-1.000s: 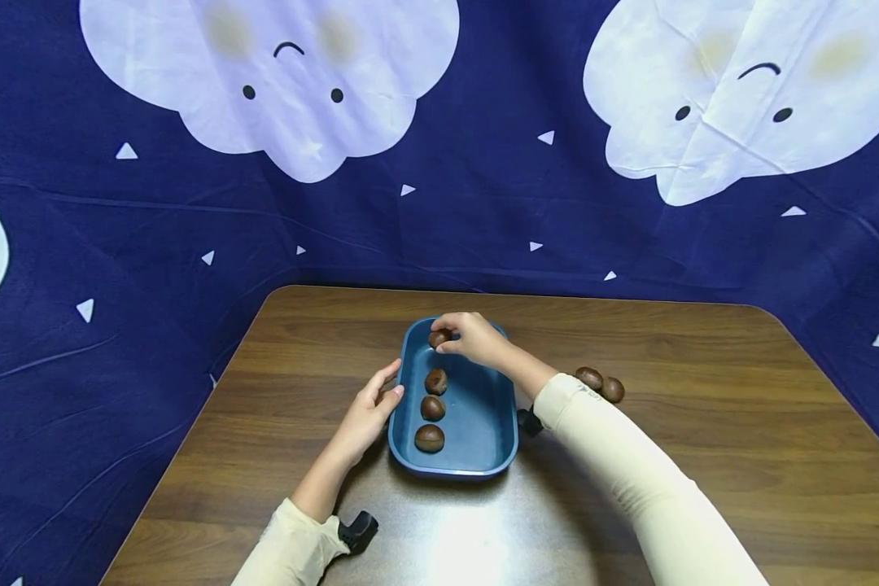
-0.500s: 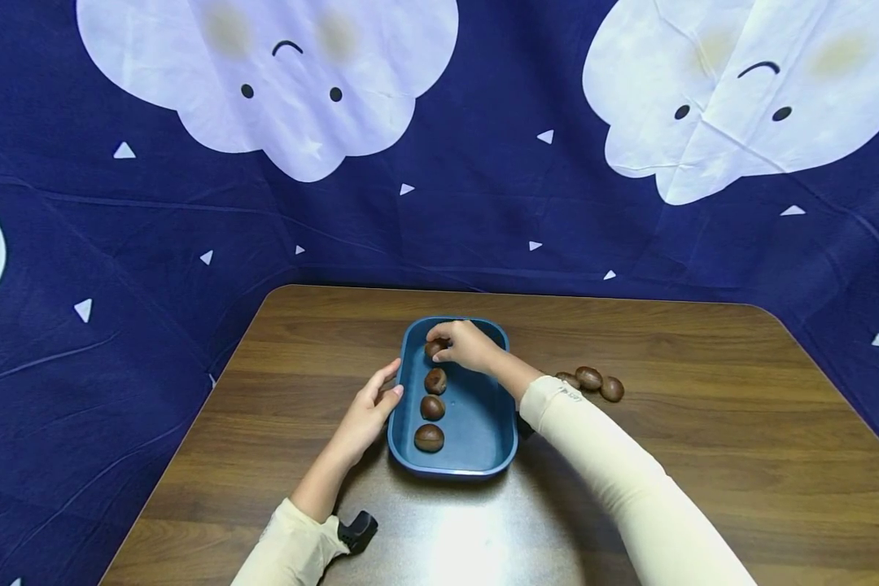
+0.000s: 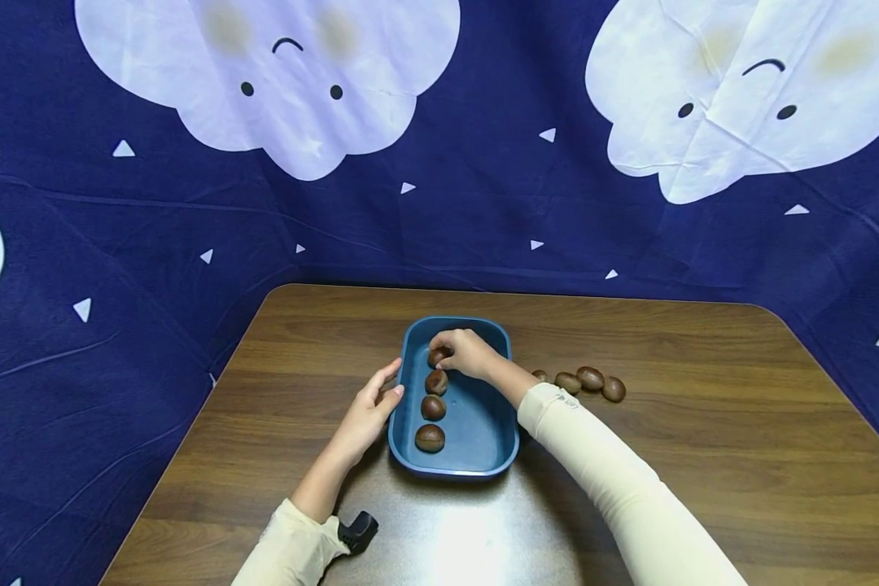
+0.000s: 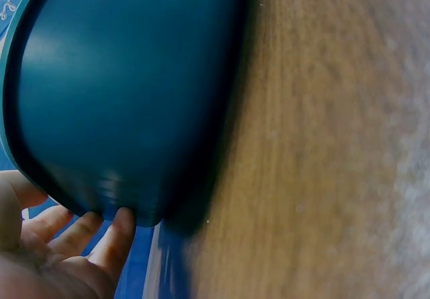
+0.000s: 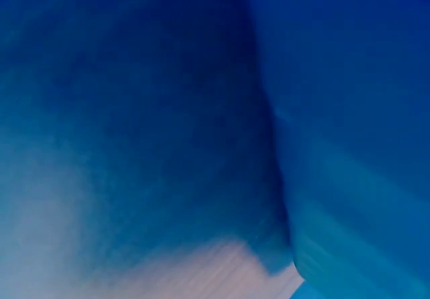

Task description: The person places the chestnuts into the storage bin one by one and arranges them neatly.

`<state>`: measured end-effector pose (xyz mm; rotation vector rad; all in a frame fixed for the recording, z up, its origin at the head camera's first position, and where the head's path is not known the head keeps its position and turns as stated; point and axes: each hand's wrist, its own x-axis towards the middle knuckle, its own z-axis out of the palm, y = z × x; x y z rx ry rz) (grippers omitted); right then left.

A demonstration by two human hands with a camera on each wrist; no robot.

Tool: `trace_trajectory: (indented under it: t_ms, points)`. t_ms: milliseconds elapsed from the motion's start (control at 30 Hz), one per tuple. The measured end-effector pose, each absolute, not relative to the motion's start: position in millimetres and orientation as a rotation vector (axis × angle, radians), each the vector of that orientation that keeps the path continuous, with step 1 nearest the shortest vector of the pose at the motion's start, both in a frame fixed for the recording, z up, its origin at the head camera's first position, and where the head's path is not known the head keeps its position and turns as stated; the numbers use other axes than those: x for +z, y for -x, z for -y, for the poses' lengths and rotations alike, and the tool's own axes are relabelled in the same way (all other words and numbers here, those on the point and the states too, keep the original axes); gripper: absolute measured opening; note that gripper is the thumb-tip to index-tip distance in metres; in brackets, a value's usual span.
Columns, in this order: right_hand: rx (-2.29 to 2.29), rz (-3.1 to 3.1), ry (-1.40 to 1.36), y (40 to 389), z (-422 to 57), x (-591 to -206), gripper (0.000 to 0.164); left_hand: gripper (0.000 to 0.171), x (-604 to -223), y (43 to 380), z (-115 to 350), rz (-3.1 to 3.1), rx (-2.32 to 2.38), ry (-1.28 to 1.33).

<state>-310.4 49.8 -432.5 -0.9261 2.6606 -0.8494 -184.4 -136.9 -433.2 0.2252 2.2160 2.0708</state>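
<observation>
A blue rectangular box (image 3: pixel 479 427) stands on the table with its long side running away from me. Inside, along its left wall, three chestnuts lie in a row: a near one (image 3: pixel 430 439), a middle one (image 3: pixel 433 407) and a farther one (image 3: pixel 435 382). My right hand (image 3: pixel 470 356) reaches in over the right rim and pinches another chestnut (image 3: pixel 437 358) just beyond the row. Against the box's outer left wall rests my left hand (image 3: pixel 365 417), fingers extended. The left wrist view shows its fingertips (image 4: pixel 123 218) touching the box wall (image 4: pixel 121 104). The right wrist view is dark and blurred.
Several more chestnuts (image 3: pixel 590 378) lie in a line on the wooden table (image 3: pixel 703 423), right of the box, partly behind the right sleeve (image 3: pixel 608 480). A dark blue cloth with clouds (image 3: pixel 483 228) hangs behind the table's far edge.
My right hand has moved nearer along the box's left side with its chestnut, closer to the row. The right sleeve shifted left, uncovering more chestnuts on the table. My left hand stayed put.
</observation>
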Motion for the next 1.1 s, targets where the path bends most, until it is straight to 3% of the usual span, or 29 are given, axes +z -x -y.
trace_trajectory:
  t_ms: [467,733,1100]
  points:
    - [-0.958,-2.63,0.822,309,-51,-426,0.033,0.045,-444,189,138,-2.238,2.059,-0.205]
    - [-1.146,-2.579,0.897,310,-61,-420,0.038,0.046,-444,189,138,-2.238,2.062,-0.222]
    - [-1.504,-2.396,1.01,277,-84,-368,0.041,0.047,-420,179,136,-2.247,2.027,-0.243]
